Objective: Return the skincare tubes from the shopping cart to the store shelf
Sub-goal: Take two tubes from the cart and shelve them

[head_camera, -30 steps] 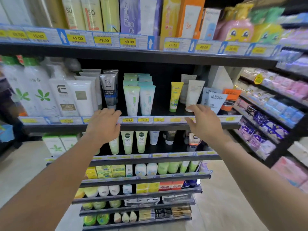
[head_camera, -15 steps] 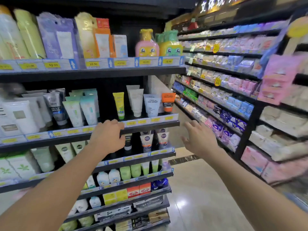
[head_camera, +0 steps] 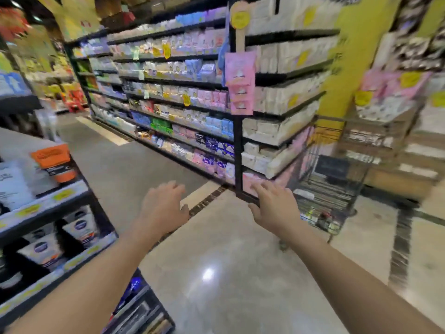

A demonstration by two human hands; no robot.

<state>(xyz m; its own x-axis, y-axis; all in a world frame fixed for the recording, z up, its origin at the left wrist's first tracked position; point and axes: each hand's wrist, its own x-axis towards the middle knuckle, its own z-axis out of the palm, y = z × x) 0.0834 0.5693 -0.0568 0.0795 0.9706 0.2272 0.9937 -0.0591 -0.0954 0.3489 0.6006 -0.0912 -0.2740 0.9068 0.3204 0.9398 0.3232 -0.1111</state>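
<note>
Both hands are hanging in mid-air over the shiny beige floor (head_camera: 216, 273), holding nothing. The left hand (head_camera: 163, 210) is showing its back to the camera, fingers loosely spread and relaxed, empty. The right hand (head_camera: 274, 208) is doing the same, fingers stretched forward and slightly fanned, also empty. The two hands are sitting near each other but apart, with bare forearms running in from the bottom corners of the view.

The store shelf (head_camera: 48, 206) is sitting at the left edge, black with yellow price tags along its front lip. An orange-capped tube (head_camera: 56, 162) is standing at the right-hand end of its upper visible level, and a white tube (head_camera: 12, 184) is standing just beside it to the left. Dark and white tubes (head_camera: 80, 225) are standing on the level below. The left hand is hovering off the shelf's right-hand end, not touching it.

The shopping cart (head_camera: 332, 194), a wire one, is standing to the right beyond the right hand, close to the end of a long aisle shelving unit (head_camera: 192, 97) stocked with pastel packets. Small items are lying in the cart's bottom, too blurred to tell whether they are tubes. A yellow pillar (head_camera: 356, 56) is rising behind the cart. The whole right side is smeared by motion blur.
</note>
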